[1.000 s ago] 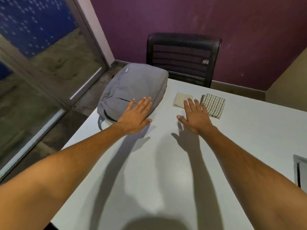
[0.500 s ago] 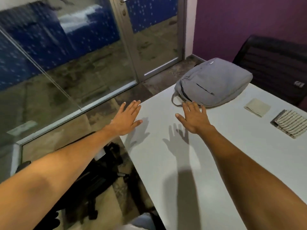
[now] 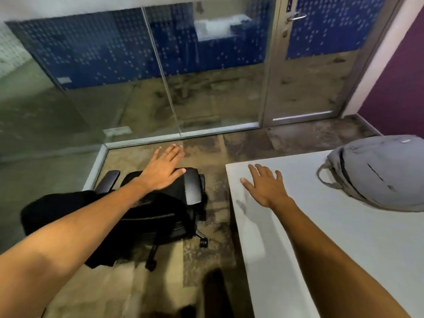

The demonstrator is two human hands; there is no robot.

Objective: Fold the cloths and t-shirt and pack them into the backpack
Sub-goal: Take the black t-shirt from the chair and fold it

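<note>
Bare table [image 3: 321,244] beside backpack [image 3: 380,175]; black chair [image 3: 160,203] blocks the floor left.

You face a glass wall [image 3: 137,83] with thin metal frames; behind it runs a blue panel [image 3: 110,49] dotted with pale marks. To its right stands a glass door [image 3: 307,83] with a metal handle [image 3: 296,17]. A purple wall [image 3: 399,88] closes the right side. The floor [image 3: 229,143] is mottled brown and grey, worn-looking. A black office chair [image 3: 160,203] on castors stands left of the white table [image 3: 344,249], with dark fabric [image 3: 57,210] draped over its near side.
</note>
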